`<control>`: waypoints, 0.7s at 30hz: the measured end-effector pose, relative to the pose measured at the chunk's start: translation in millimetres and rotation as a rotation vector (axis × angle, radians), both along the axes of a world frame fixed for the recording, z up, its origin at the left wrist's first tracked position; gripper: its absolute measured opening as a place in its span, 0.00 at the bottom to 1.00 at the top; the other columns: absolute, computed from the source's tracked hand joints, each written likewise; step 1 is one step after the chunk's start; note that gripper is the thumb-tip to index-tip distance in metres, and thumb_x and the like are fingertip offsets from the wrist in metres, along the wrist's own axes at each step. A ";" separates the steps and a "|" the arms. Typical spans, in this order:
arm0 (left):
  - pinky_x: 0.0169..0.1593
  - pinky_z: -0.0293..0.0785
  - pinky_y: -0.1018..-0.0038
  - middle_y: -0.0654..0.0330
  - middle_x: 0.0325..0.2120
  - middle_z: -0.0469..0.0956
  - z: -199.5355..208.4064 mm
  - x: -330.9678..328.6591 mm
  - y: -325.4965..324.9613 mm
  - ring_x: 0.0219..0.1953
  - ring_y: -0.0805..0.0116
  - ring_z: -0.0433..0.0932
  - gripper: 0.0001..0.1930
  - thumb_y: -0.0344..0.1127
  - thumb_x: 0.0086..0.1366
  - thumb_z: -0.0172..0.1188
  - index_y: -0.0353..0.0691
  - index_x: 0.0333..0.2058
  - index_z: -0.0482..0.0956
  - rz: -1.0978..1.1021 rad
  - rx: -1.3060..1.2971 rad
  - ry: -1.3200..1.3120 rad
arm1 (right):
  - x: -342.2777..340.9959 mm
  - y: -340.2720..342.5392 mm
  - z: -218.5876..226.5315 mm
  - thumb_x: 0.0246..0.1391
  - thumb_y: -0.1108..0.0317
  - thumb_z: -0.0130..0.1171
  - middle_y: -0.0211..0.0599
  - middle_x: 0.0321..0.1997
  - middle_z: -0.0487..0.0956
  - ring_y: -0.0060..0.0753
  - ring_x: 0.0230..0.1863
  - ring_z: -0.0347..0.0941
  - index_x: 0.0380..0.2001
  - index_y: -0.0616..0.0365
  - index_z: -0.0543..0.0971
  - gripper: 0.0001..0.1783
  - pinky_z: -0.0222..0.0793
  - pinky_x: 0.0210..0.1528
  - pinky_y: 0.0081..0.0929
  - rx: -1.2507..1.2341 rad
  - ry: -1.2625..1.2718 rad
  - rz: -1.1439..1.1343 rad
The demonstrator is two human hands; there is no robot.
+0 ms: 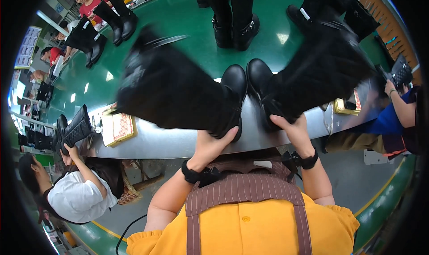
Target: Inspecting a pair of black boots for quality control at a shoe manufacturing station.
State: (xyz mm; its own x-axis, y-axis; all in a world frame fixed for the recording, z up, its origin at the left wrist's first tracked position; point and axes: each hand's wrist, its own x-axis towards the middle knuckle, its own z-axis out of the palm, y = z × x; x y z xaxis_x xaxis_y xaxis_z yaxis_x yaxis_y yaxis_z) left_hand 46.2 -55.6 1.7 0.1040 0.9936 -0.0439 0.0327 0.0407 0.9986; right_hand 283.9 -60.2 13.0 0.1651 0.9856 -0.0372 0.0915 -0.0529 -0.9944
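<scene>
Two tall black boots tilt away from each other over the bench's metal edge, with their rounded toes close together in the middle. My left hand [213, 147] is closed round the heel end of the left boot [174, 92], thumb on top. Likewise, my right hand [292, 130] grips the heel end of the right boot [313, 74]. Both boot shafts are smeared by motion, the left one leaning left and the right one leaning right. My fingers under the boots are mostly hidden. Black bands circle both wrists.
Beyond the metal edge [165, 143] lies a green tabletop [187, 31] bearing more black boots [234, 20]. Patterned yellow-edged boxes [118, 127] flank me. A person in white [80, 194] handles a boot at left; another person's hand [393, 90] holds one at right.
</scene>
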 end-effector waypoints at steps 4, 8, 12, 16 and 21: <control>0.50 0.73 0.76 0.61 0.44 0.77 12.0 -12.3 -2.5 0.44 0.73 0.75 0.20 0.31 0.60 0.67 0.34 0.50 0.75 -0.118 -0.147 -0.356 | 4.3 -3.1 15.0 0.54 0.68 0.57 0.37 0.50 0.78 0.34 0.52 0.74 0.50 0.64 0.75 0.20 0.69 0.55 0.31 0.062 0.509 0.029; 0.60 0.65 0.71 0.61 0.52 0.73 15.3 -11.6 5.0 0.53 0.70 0.72 0.22 0.33 0.64 0.61 0.38 0.56 0.70 -0.208 -0.208 -0.745 | -12.9 0.0 14.6 0.55 0.60 0.53 0.39 0.51 0.78 0.36 0.52 0.75 0.50 0.65 0.75 0.23 0.68 0.56 0.34 0.067 0.728 0.161; 0.64 0.62 0.66 0.59 0.55 0.71 17.4 -9.4 12.5 0.58 0.66 0.69 0.24 0.34 0.65 0.60 0.39 0.59 0.66 -0.270 -0.125 -0.847 | -26.3 -1.9 12.2 0.54 0.54 0.53 0.41 0.51 0.79 0.37 0.52 0.75 0.50 0.65 0.76 0.27 0.69 0.55 0.34 0.028 0.816 0.145; 0.64 0.60 0.62 0.58 0.55 0.72 23.5 -5.7 8.8 0.59 0.63 0.69 0.33 0.51 0.62 0.63 0.38 0.59 0.66 -0.222 -0.084 -0.717 | -28.1 -3.7 11.0 0.54 0.55 0.54 0.39 0.49 0.80 0.35 0.51 0.75 0.47 0.64 0.77 0.25 0.68 0.55 0.33 0.038 0.915 0.202; 0.63 0.62 0.64 0.58 0.55 0.71 24.4 -7.0 7.4 0.57 0.64 0.70 0.24 0.37 0.66 0.59 0.38 0.58 0.67 -0.256 -0.093 -0.869 | -30.4 -2.2 10.2 0.54 0.54 0.55 0.39 0.49 0.80 0.35 0.49 0.76 0.48 0.64 0.77 0.26 0.70 0.53 0.34 0.029 0.877 0.151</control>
